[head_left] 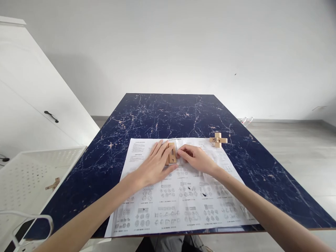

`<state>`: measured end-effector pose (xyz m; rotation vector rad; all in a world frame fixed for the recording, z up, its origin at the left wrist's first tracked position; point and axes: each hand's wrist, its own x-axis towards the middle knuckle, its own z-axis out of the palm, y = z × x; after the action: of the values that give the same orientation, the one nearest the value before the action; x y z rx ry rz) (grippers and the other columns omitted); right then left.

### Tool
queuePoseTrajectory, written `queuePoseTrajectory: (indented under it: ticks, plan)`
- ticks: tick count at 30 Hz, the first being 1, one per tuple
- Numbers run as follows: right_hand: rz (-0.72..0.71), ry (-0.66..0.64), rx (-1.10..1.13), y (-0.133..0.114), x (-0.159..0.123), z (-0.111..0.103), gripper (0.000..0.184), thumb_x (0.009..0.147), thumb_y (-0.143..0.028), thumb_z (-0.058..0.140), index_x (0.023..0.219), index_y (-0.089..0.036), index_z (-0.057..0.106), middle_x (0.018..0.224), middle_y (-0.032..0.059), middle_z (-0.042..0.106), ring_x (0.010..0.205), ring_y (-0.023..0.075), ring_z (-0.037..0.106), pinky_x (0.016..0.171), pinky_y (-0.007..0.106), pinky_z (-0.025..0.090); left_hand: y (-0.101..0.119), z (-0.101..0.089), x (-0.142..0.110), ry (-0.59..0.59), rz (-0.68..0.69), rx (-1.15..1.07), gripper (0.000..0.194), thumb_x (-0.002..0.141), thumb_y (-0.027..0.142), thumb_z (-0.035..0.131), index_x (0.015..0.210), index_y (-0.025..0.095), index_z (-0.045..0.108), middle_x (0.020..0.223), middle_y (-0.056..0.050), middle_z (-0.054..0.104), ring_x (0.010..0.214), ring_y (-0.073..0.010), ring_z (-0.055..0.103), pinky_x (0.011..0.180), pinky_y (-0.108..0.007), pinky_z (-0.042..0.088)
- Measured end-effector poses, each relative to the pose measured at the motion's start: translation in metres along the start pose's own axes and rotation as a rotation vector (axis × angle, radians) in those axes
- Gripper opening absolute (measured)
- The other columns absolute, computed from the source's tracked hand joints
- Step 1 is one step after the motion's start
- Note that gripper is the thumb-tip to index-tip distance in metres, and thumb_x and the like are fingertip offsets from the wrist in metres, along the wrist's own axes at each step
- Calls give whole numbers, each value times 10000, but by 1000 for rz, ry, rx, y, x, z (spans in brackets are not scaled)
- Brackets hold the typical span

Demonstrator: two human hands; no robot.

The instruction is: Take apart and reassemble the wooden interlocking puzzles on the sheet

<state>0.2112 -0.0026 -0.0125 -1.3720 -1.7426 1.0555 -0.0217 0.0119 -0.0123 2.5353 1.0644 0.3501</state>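
On the printed instruction sheet (168,213) lie wooden puzzle pieces (172,158) side by side, one marked with a "2". My left hand (156,162) rests flat over them from the left, its fingers stretched out and its thumb apart, covering part of the pieces. Just to their right is my right hand (193,156), fingers curled in and tips pressed together. Whether anything small sits between those fingertips is hidden. At the sheet's upper right corner stands an assembled wooden cross puzzle (218,140) with a dark mark on it.
The dark blue marbled table (168,115) reaches back toward a white wall. On the left are a white cabinet (31,87) and a white perforated basket (28,171) with another wooden piece (53,184) in it. Clear plastic bottles (246,121) lie on the floor at right.
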Motion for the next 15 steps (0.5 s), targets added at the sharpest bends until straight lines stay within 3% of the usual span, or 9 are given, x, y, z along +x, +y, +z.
queuePoseTrajectory:
  ticks: [3,9,15]
  plan:
    - [60,4,75,1,6,-4,443,1002,-658,580,809,-261,615,744,11,688,613,182,608,628,335,477,5,3,7,-10,18,-53,805,1071,697,465,1716,267,250,1810,-135,253,1701,-369,109,1363,-623,208]
    - [195,88,131,4,13,-2,547,1020,-744,503,736,-276,481,545,-30,538,449,163,462,490,333,399,-1,-7,11,-111,25,-162,985,975,757,599,1734,279,192,1832,-126,158,1702,-372,108,1347,-615,272]
    - [102,133,10,5,4,4,515,1041,-712,509,780,-268,524,570,-39,526,521,165,462,560,335,383,-27,-18,-2,-72,60,-164,1142,863,758,754,1737,312,169,1804,-143,250,1650,-400,283,1320,-594,334]
